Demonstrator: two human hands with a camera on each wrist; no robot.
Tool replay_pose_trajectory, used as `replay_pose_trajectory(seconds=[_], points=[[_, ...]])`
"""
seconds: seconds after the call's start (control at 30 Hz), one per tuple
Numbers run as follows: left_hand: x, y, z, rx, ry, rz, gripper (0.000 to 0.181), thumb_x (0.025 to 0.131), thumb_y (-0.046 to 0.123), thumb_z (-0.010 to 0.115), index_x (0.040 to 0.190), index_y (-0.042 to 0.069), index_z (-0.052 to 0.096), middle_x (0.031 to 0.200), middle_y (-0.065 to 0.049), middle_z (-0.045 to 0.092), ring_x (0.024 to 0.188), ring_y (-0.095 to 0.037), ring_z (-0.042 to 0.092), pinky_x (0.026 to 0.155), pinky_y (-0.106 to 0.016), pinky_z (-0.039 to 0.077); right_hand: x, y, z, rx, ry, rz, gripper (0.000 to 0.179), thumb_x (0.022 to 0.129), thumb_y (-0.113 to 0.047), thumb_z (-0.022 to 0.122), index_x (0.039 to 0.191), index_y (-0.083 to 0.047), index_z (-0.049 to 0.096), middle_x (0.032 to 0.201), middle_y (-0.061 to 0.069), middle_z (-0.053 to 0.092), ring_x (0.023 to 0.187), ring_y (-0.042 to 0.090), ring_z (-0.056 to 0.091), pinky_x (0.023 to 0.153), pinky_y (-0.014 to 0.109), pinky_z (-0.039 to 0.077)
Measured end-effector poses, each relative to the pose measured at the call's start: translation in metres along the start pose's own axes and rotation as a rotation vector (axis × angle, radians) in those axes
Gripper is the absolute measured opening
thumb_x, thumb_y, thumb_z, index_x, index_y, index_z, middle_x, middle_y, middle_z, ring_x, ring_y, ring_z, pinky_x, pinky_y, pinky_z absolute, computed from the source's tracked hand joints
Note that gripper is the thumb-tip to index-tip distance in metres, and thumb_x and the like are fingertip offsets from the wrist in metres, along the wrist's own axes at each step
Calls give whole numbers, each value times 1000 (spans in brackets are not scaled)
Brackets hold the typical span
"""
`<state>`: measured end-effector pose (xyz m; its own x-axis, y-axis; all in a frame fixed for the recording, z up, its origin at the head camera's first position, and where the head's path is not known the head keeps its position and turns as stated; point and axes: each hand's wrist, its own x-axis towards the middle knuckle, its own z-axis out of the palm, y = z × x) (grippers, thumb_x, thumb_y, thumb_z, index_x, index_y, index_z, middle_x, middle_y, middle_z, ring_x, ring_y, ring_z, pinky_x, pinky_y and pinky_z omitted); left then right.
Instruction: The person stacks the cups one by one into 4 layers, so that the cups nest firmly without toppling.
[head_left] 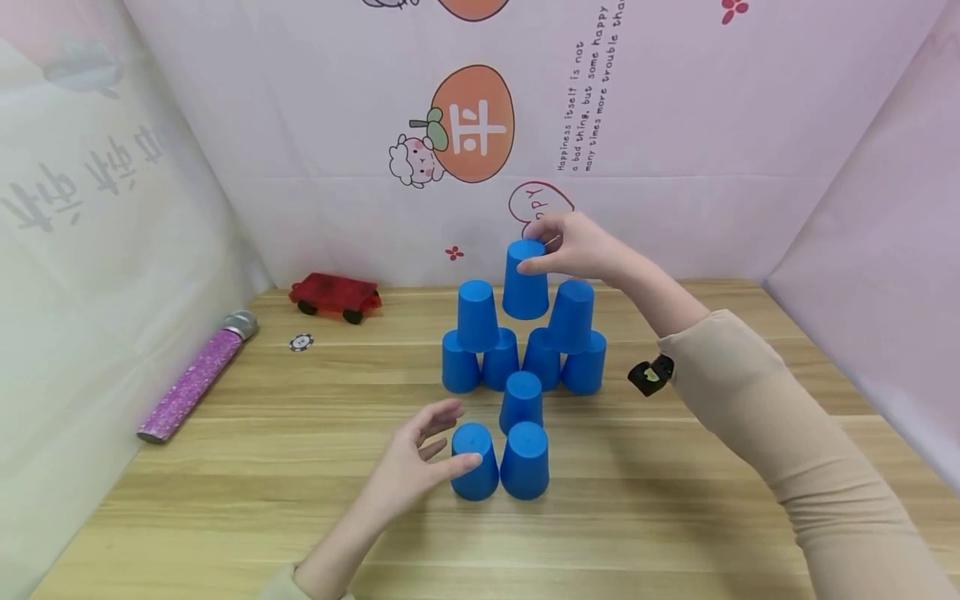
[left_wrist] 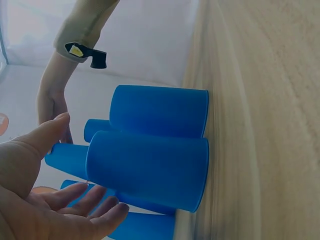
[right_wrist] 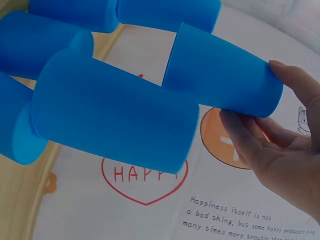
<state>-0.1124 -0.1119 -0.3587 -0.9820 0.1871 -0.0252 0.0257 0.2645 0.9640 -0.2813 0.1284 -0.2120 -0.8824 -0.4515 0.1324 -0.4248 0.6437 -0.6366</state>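
Note:
My right hand (head_left: 573, 246) pinches an upside-down blue cup (head_left: 526, 287) near its closed end, with the thumb on one side and the fingers on the other. This cup is level with the gap between two upper cups, the left one (head_left: 477, 317) and the right one (head_left: 572, 317), which sit on a lower row of several cups (head_left: 460, 363). Whether it touches them I cannot tell. My left hand (head_left: 412, 462), fingers spread and relaxed, is beside the front left cup (head_left: 474, 475). In the left wrist view, the thumb and fingers stand around that cup (left_wrist: 150, 170) without gripping it.
A front right cup (head_left: 525, 471) stands beside the left one, with another cup (head_left: 521, 402) behind them. To the left lie a pink glittery microphone (head_left: 195, 379), a red toy car (head_left: 335, 296) and a small round chip (head_left: 302, 342). Printed cloth (head_left: 300, 125) walls the wooden table (head_left: 300, 517).

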Motion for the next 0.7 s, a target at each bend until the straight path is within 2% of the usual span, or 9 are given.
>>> replay_pose_trajectory(seconds=[0.23, 0.7], points=[[2, -6, 5, 41, -62, 17, 65, 78, 28, 76, 134, 10, 46, 137, -15, 50, 126, -32, 49, 100, -51, 45, 1, 5, 10, -49, -57, -15, 44, 82, -24, 72, 117, -1, 58, 113, 18, 63, 104, 32, 61, 93, 50, 50], [6, -14, 6, 99, -57, 23, 57, 79, 22, 76, 128, 7, 51, 126, -12, 56, 118, -32, 53, 97, -50, 47, 8, 10, 17, -160, -165, 10, 45, 82, -20, 72, 118, 1, 57, 117, 20, 62, 110, 33, 59, 95, 49, 49]])
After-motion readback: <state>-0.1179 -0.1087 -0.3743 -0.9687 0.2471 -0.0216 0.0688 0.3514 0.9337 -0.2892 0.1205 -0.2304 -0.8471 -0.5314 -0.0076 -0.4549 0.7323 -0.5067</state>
